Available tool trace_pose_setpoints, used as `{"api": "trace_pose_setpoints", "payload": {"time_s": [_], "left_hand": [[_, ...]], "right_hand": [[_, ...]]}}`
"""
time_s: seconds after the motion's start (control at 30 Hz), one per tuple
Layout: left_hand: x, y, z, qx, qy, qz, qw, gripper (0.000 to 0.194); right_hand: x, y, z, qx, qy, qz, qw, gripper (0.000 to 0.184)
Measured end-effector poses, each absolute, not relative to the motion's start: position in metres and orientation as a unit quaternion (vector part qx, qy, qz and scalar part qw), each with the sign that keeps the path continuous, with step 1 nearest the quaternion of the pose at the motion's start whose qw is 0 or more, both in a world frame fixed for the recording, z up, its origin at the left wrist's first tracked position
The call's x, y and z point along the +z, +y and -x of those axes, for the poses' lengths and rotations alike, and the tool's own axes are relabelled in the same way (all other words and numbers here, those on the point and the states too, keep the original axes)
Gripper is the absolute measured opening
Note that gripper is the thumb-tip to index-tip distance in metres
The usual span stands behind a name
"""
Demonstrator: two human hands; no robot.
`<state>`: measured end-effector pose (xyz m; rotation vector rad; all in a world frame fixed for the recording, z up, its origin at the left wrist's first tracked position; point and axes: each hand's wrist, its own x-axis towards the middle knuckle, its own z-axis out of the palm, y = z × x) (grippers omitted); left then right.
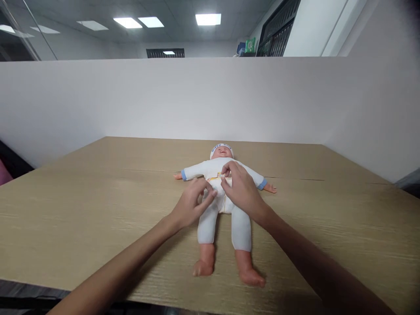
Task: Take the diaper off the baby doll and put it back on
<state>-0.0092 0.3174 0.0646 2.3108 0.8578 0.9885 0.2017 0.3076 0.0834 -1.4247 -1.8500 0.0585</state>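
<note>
A baby doll (241, 229) in a white suit with blue cuffs lies on its back, head away from me and feet toward me. Around its hips is a white diaper (225, 204) with a yellow and orange print at the waist. My left hand (193, 202) is at the diaper's left side, thumb and forefinger closed on its edge. Over the right part of the waistband, my right hand (242, 189) has its thumb and fingertips drawn together on the diaper. My fingers cover much of the waistband, and the exact bits pinched are hard to see.
The doll lies on a wide wooden table (98, 210) with a seam running across it. A pale partition wall (183, 96) rises behind the table and along its right side. Dark items (13, 159) show at the far left edge.
</note>
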Motion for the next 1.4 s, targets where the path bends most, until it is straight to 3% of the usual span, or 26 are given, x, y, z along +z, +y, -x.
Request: {"api": "trace_pose_setpoints", "payload": {"time_s": [0.17,0.4,0.57,0.67,0.97,1.4], "left_hand": [[0.061,0.287,0.030,0.170,0.240,-0.934,0.202,0.032],[0.046,0.308,0.014,0.213,0.369,-0.881,0.207,0.034],[0.041,0.320,-0.006,0.214,0.397,-0.871,0.195,0.044],[0.036,0.321,-0.006,0.230,0.385,-0.871,0.200,0.043],[0.030,0.317,0.000,0.319,0.319,-0.867,0.211,0.022],[0.035,0.314,-0.003,0.282,0.351,-0.859,0.243,0.028]], "right_hand": [[0.062,0.231,-0.216,0.170,-0.771,0.503,0.352,0.012],[0.032,0.241,-0.248,0.133,-0.752,0.566,0.310,0.011],[0.020,0.252,-0.239,0.043,-0.760,0.580,0.290,0.024],[0.012,0.247,-0.236,0.021,-0.759,0.577,0.301,0.019],[0.017,0.229,-0.229,0.065,-0.757,0.560,0.329,0.011],[0.016,0.233,-0.225,0.123,-0.719,0.591,0.345,0.017]]}}
